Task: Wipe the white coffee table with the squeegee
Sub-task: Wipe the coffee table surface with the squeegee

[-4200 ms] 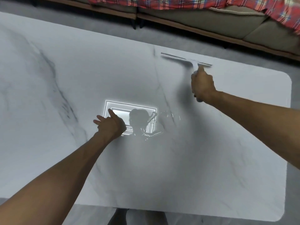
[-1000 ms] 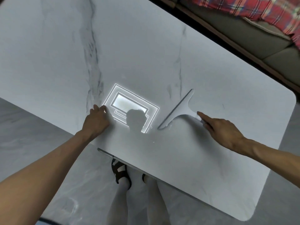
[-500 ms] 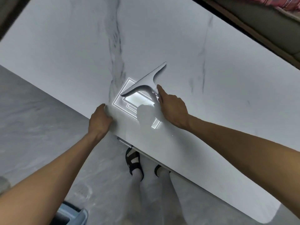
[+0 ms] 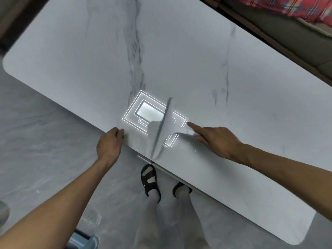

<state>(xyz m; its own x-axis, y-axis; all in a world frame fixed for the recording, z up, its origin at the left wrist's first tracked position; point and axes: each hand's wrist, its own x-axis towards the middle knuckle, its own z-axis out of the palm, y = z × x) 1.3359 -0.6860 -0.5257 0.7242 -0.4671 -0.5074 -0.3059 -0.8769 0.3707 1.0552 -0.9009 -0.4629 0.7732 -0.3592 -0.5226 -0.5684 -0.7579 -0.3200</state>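
Right hand [image 4: 218, 139] grips squeegee [image 4: 162, 129] handle, index finger extended; blade on white coffee table [image 4: 179, 51] near front edge. Left hand [image 4: 109, 143] clasps table edge. No visible wet or wiped zones; progress unclear, mid-wipe likely.

The white marble-veined coffee table [image 4: 197, 51] lies bare beyond the pale grey T-shaped squeegee [image 4: 162, 126]; only the left hand [image 4: 108, 145] rests on its near edge beside the squeegee.

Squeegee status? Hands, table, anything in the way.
Right hand gripping squeegee, blade near table's front edge. Left hand braced on that edge. Path clear.
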